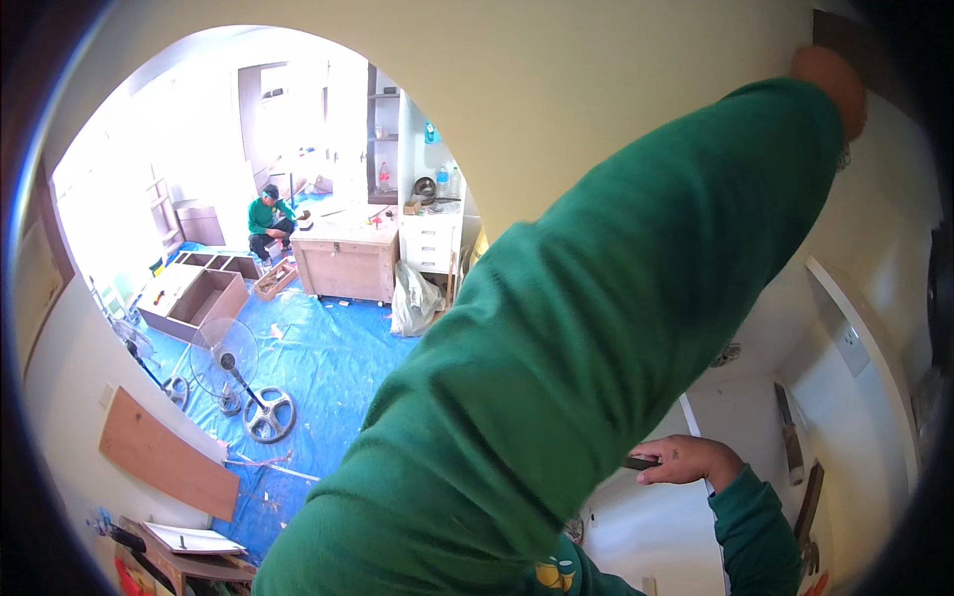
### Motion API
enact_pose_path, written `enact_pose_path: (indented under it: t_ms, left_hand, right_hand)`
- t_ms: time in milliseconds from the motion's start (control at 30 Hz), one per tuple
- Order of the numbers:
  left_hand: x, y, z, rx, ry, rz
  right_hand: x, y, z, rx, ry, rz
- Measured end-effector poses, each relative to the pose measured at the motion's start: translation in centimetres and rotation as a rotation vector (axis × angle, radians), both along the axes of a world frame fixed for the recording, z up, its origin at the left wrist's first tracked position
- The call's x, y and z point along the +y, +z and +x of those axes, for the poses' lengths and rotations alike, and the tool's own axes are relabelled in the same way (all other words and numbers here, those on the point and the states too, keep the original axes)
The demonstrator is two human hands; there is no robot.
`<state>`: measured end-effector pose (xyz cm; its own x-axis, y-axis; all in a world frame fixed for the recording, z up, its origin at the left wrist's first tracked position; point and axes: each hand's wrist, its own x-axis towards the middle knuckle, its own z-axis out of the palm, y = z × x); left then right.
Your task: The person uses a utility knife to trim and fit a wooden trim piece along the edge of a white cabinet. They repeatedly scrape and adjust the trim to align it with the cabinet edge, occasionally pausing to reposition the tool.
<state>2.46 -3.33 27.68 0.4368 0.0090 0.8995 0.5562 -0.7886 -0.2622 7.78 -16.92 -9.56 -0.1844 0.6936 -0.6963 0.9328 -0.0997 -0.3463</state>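
My left arm in a green sleeve fills the middle of the view and reaches up to the top right. There my left hand (833, 81) rests against the cream wall (616, 89) beside a dark brown edge (835, 28); its fingers are hidden. Lower right, my right hand (688, 459) comes out of a green cuff and pinches a small flat dark object (641, 463) over a white surface (656, 526).
Through a rounded cream arch, a room with blue floor sheeting (328, 368) lies below. It holds a pedestal fan (227, 360), open wooden cabinet boxes (194, 298), a wooden cabinet (348, 260), a white bag (412, 301) and a crouching person in green (266, 221). A brown board (164, 459) leans at left.
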Motion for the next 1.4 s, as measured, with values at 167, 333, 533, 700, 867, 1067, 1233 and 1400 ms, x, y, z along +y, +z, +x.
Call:
enact_pose_path:
  t_ms: [167,333,533,700,867,1067,1233,1400]
  left_hand:
    - [-3.0,-10.8,-1.0,-0.391,-0.514,0.025]
    - [-10.9,-28.6,-8.8,-0.155,-0.944,-0.285]
    - [-12.4,-42.6,-19.5,0.401,-1.45,-1.266]
    - [-11.6,-51.7,-23.9,0.548,-1.044,-1.563]
    - [-11.4,-51.6,-25.7,0.67,-1.073,-1.864]
    - [-10.6,-45.7,-26.1,0.544,-1.463,-2.07]
    - [-12.1,-51.0,-24.0,0.661,-1.214,-1.664]
    - [-12.6,-51.5,-24.0,0.571,-1.248,-1.775]
  right_hand:
    - [0.9,-1.8,1.2,-0.001,0.102,0.109]
    - [0.1,-3.4,2.8,0.158,0.151,0.208]
    - [1.2,-3.4,2.3,0.037,0.255,0.218]
    - [0.4,-2.2,0.8,-0.073,0.202,0.183]
    - [0.2,-2.5,1.3,-0.083,0.178,0.15]
    - [-0.3,-2.5,1.3,-0.037,0.134,0.147]
    - [0.7,-3.9,2.4,-0.01,0.198,0.217]
    - [0.1,-3.0,1.5,-0.069,0.163,0.196]
